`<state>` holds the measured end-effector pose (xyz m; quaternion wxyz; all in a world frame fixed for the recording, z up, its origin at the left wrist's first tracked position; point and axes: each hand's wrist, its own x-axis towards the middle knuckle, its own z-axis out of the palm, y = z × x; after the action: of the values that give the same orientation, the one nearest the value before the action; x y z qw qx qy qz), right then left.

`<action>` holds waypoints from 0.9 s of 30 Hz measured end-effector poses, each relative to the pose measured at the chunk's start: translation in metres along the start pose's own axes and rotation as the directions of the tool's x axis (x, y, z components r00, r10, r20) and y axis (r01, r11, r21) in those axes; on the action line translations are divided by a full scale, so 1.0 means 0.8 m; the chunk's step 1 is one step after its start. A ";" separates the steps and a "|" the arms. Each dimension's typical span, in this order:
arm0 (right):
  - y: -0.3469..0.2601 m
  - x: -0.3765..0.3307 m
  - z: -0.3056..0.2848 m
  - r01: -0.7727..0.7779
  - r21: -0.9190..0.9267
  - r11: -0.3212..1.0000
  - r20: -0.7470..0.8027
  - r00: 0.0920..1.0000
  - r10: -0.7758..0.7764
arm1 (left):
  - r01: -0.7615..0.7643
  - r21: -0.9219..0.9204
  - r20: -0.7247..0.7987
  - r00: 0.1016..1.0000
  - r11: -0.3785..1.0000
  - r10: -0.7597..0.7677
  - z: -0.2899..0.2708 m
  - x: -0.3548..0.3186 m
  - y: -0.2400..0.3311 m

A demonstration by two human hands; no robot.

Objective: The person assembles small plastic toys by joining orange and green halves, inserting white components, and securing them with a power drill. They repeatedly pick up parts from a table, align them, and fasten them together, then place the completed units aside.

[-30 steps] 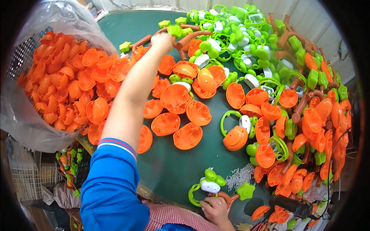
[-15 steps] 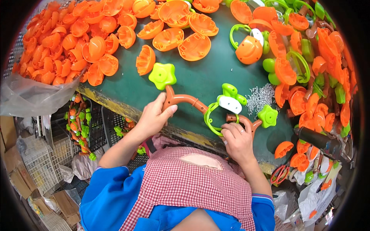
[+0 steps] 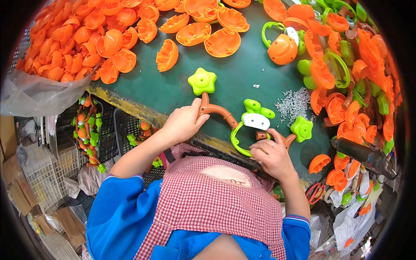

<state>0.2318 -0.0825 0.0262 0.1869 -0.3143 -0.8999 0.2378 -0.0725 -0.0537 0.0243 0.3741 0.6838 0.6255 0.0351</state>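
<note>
Head view: stars fitted; left hand clamped on brown branch, its end at green ring; right hand closed around second branch; joining seemingly unfinished.

Upper garment: bright blue short-sleeved shirt of soft fabric, with a blue collar and narrow striped trim at the sleeve edge. Over it: red-and-white small-checked cloth apron, with a matching checked strap and a pale cream, rounded chest patch bearing a mark. Right hand: slim, silver-coloured finger ring.
</note>
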 end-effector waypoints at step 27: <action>-0.019 0.000 0.023 -0.138 -0.182 0.974 -0.106 0.987 0.120 | -0.260 0.563 -0.475 0.675 0.784 0.565 -0.094 0.090 0.007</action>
<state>0.2153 -0.0984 0.0194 0.1826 -0.3994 -0.8861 0.1479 -0.0914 0.0453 0.0509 -0.0409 0.8262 0.5258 0.1981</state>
